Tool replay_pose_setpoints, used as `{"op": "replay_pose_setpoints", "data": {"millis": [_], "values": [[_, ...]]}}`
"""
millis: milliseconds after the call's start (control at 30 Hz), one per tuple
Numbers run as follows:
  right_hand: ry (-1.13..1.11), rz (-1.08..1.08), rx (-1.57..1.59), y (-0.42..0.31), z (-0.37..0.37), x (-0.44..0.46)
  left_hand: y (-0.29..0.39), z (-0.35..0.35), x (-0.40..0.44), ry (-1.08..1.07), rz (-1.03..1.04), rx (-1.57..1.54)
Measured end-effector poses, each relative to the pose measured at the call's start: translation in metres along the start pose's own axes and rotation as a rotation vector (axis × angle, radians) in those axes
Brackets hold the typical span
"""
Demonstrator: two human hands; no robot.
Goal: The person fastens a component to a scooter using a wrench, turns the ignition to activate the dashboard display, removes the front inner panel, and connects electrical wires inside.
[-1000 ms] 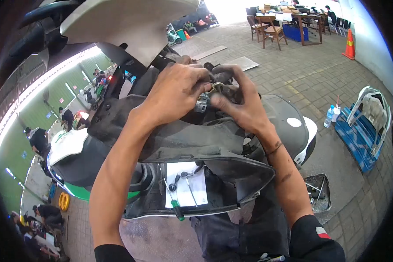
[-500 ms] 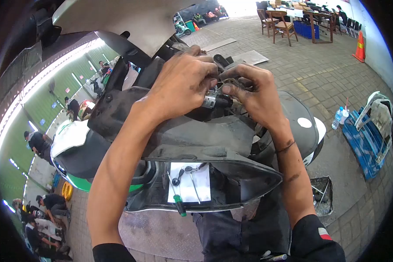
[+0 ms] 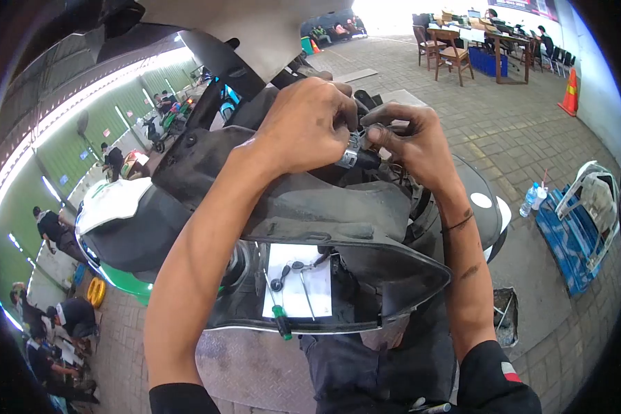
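Observation:
My left hand (image 3: 309,124) is closed, its fingertips pinched at a silver metal part (image 3: 351,153) with a black cylindrical end (image 3: 369,161), set among the scooter's inner parts. Facing it, my right hand (image 3: 414,141) is curled, with thumb and finger pressed together beside the same metal part. Whatever small piece lies between the fingertips is too hidden to name. Below both hands spreads the scooter's dusty black plastic panel (image 3: 317,210). On a white paper (image 3: 298,283) in the panel's hollow lie a green-handled screwdriver (image 3: 281,321), a ratchet wrench (image 3: 280,279) and a thin metal rod (image 3: 308,295).
A pale body panel (image 3: 234,31) overhangs the top. The white-and-black scooter front (image 3: 127,217) is at left. At right are a blue crate-like stand (image 3: 566,241), a water bottle (image 3: 528,200) and an orange cone (image 3: 570,93). Several people work along the green wall (image 3: 31,172).
The camera view has shifted slightly, so the scooter and hands appear a little further right. Both hands stay at the metal part, with only small finger movements.

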State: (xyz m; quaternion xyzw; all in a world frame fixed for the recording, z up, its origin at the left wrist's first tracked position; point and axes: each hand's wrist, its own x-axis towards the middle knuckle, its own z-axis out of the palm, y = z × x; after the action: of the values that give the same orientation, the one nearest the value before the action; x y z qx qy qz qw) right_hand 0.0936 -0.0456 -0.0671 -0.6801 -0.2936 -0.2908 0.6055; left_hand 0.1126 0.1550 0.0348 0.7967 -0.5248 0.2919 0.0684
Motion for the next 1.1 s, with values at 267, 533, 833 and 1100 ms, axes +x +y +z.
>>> {"op": "replay_pose_setpoints", "data": {"millis": [267,533,833,1100], "values": [[0.033,0.116,0.102,-0.003,-0.004,-0.004,-0.006,0.004,0.001,-0.088,-0.089,-0.186],[0.090,-0.194,-0.157,-0.011,0.011,-0.008,-0.009,0.009,0.000,-0.102,-0.067,-0.274],[0.149,-0.384,-0.529,-0.003,0.008,-0.017,-0.006,0.006,0.002,-0.146,-0.041,-0.370],[0.173,-0.244,-0.387,-0.004,0.010,-0.015,-0.005,0.007,0.001,-0.022,0.014,-0.277]]}}
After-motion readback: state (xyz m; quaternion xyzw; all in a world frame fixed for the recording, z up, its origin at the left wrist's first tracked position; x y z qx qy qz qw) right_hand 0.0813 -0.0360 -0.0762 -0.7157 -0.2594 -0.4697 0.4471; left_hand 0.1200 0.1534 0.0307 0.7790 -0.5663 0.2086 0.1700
